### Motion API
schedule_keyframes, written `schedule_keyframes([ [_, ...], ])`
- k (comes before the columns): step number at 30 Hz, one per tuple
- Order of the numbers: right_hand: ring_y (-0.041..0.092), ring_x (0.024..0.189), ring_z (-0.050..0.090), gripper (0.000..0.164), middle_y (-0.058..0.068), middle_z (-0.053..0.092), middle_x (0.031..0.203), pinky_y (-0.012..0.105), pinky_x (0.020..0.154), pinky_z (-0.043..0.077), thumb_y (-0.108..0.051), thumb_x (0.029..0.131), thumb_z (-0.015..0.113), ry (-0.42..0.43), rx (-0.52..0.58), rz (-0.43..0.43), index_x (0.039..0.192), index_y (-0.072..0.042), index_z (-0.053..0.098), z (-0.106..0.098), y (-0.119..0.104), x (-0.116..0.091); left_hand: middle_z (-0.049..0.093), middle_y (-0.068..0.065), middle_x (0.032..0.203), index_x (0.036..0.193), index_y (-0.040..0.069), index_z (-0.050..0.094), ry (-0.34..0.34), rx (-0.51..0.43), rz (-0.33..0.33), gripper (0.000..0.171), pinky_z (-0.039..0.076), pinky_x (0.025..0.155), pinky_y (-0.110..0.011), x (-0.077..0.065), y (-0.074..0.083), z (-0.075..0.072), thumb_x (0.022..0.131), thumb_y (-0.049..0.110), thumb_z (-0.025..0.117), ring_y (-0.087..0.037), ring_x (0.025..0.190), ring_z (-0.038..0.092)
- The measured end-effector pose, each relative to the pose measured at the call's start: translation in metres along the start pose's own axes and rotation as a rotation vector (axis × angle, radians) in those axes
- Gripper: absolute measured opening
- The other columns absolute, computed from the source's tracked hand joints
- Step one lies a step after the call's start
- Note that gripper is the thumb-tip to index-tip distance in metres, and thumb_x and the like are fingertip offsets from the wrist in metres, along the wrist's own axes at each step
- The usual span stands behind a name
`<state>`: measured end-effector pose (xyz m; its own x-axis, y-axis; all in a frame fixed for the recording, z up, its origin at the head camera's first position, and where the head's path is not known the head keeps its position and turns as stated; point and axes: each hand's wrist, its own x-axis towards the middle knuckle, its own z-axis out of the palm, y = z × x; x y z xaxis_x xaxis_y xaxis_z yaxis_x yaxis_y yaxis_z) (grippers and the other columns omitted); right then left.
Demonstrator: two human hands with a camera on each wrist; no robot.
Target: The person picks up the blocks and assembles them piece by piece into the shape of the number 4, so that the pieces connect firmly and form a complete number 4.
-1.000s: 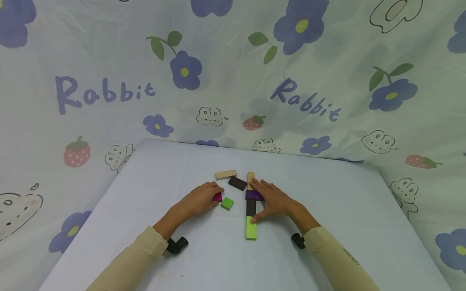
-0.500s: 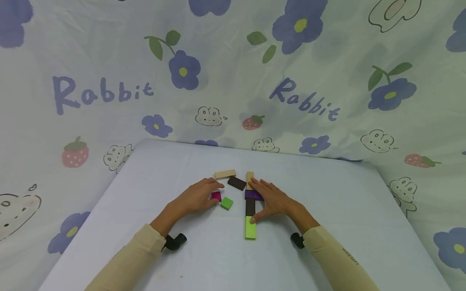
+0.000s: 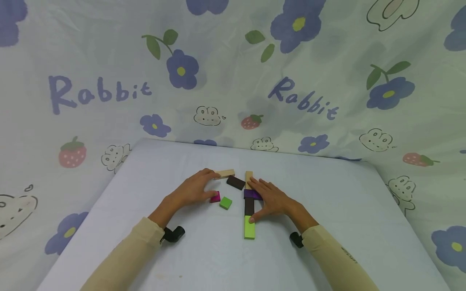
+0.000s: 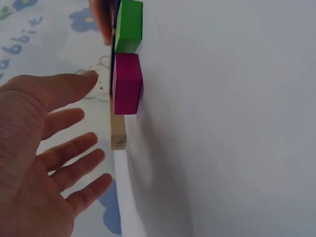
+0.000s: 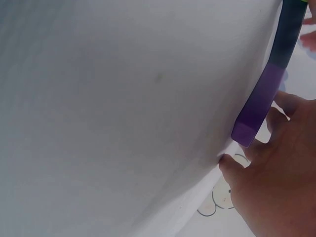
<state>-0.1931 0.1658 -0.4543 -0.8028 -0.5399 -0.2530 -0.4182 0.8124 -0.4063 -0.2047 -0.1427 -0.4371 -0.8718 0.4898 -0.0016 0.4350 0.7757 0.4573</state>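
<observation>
My left hand hovers with fingers spread, its fingertips over the near end of a natural wood block and its thumb by a magenta block. The left wrist view shows nothing in that hand. A small green block lies right of the magenta one. My right hand lies spread along a column of blocks: a wood block, a crosswise purple block, a dark brown block and a lime block. Its thumb rests on the lime block, its fingers near the wood and purple ones.
Another dark brown block lies aslant between the loose wood block and the column. All of it stands on a white-covered table. A flower-printed curtain hangs behind the table's back edge.
My left hand has let go of the magenta block, opened, and moved away toward the loose wood block at the back. The right hand has stayed at the column.
</observation>
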Motion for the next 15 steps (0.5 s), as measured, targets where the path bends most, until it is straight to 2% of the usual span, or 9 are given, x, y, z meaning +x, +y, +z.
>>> schedule_keyframes([
  [6, 0.032, 0.154, 0.010, 0.130, -0.001, 0.010, 0.170, 0.058, 0.120, 0.014, -0.071, 0.064, 0.084, -0.005, -0.001, -0.005, 0.164, -0.021, 0.017, -0.001, 0.000, 0.001, 0.043, -0.016, 0.152, 0.149, 0.011, 0.048, -0.024, -0.020, -0.006, 0.071, 0.037, 0.112, -0.056, 0.007, -0.004, -0.006, 0.089, 0.033, 0.078, -0.035, 0.140, 0.042],
  [15, 0.031, 0.155, 0.010, 0.130, 0.000, 0.011, 0.170, 0.055, 0.121, 0.012, -0.071, 0.064, 0.083, -0.005, -0.010, -0.013, 0.164, -0.020, 0.017, 0.000, 0.000, 0.001, 0.038, -0.016, 0.157, 0.153, 0.013, 0.043, -0.077, -0.009, -0.023, 0.078, 0.036, 0.112, -0.058, 0.022, -0.008, -0.010, 0.088, 0.037, 0.079, -0.037, 0.144, 0.037],
])
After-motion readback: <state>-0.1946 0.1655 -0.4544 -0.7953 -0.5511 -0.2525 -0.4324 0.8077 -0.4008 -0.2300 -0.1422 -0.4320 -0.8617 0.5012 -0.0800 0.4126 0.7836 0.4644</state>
